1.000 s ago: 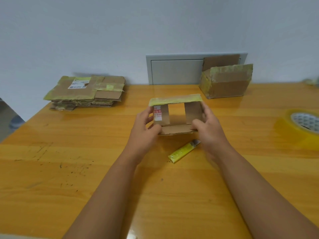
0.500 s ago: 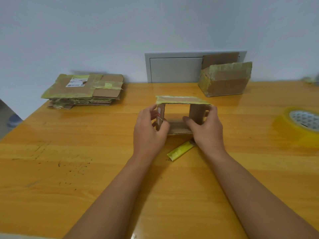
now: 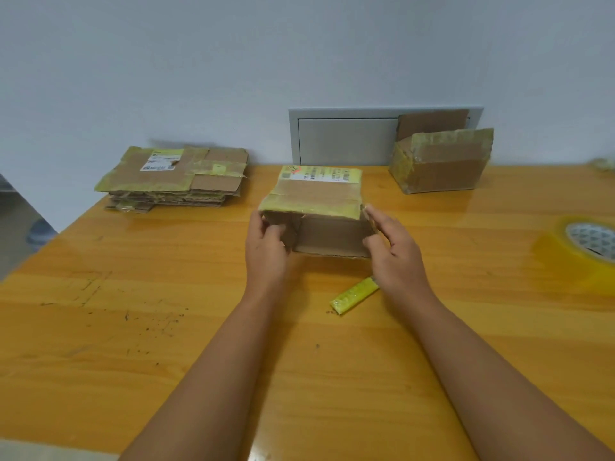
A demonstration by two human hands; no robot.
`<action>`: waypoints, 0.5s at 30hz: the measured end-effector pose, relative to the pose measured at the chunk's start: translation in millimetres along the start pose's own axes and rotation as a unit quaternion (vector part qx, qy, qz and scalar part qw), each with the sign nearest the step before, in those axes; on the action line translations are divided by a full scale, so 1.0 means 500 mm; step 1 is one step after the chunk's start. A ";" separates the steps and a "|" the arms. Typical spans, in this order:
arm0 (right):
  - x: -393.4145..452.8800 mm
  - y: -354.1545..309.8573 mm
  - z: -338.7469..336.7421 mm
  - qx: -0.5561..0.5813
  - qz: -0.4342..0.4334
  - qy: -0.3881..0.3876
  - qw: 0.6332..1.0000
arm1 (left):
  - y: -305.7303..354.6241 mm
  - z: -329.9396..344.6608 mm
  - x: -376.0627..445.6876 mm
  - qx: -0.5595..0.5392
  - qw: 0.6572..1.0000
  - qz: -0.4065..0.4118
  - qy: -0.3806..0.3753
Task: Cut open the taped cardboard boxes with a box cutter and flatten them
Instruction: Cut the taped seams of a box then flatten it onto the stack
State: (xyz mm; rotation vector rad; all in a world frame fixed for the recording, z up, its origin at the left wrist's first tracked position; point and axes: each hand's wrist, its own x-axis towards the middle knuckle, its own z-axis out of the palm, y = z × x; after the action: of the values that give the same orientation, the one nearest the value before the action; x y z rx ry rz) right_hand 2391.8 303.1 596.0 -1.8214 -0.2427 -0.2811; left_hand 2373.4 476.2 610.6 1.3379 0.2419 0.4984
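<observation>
On the far left of the wooden table (image 3: 100, 327), against the wall: stack of flattened cardboard boxes (image 3: 176, 176), yellowish tape on the edges, white shipping label on top. At centre: small taped cardboard box (image 3: 317, 207), resting on the table, open end toward the camera, label on its top face too small to read. Left hand (image 3: 266, 247) reaching forward from a bare forearm, fingers curled round the box's near left flap, fingertips hidden inside the opening. Right hand (image 3: 396, 251) on the other side, thumb and forefinger pinching the near right flap, other fingers loosely bent. Just below the right wrist, flat on the table: yellow box cutter (image 3: 354, 295), upper end hidden behind the hand, blade not discernible. Further back right, by the grey wall panel (image 3: 346, 141): another taped box (image 3: 439, 164), one flap upright. At the right edge: roll of clear packing tape (image 3: 580, 251), cut off by the frame.
</observation>
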 end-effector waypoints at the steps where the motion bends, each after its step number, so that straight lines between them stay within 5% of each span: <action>1: 0.000 -0.001 -0.002 -0.001 0.003 -0.003 1.000 | 0.003 -0.005 0.000 -0.088 0.996 -0.024 -0.022; 4: 0.000 -0.001 -0.002 0.007 0.001 -0.030 1.000 | 0.012 -0.014 -0.003 -0.240 0.966 -0.081 -0.049; 9: -0.004 0.009 0.007 -0.040 -0.018 -0.035 0.998 | 0.012 -0.005 -0.002 -0.218 0.966 -0.135 0.030; 15: 0.001 0.010 -0.003 -0.026 0.028 0.013 0.999 | 0.018 -0.018 0.005 -0.305 0.934 -0.184 -0.011</action>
State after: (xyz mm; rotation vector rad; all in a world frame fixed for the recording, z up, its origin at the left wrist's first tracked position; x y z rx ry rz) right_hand 2393.9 300.6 592.2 -1.8716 -0.1673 -0.2749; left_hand 2369.6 486.3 617.6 0.6676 0.2832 0.2086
